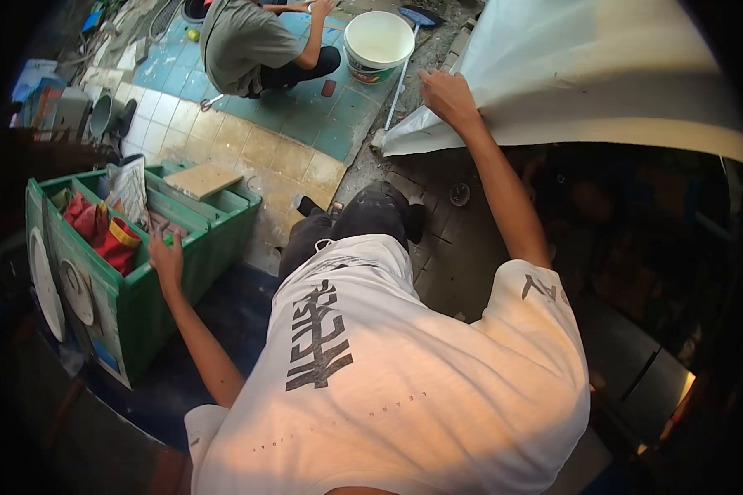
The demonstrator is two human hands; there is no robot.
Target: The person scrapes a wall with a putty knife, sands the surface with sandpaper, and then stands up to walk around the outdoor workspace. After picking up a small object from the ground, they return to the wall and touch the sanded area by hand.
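My left hand (167, 257) is at the near rim of a green divided box (186, 276), with fingers apart. Beside it in the box lie a red cloth bag with a yellow band (120, 239) and a crumpled printed sheet (127, 191). A flat wooden board (202, 181) rests across the box's far compartments. My right hand (451, 97) is raised and closed at the left edge of a large white plastic sheet (586, 78). Its fingertips are partly hidden, but they appear to pinch the sheet's edge.
Ahead, another person in a grey shirt (252, 45) crouches on blue tiles (169, 62). A white bucket (379, 41) and a long-handled broom (402, 78) are to that person's right. Scissors (211, 102) lie on the tiles. Dark clutter sits under the sheet on the right.
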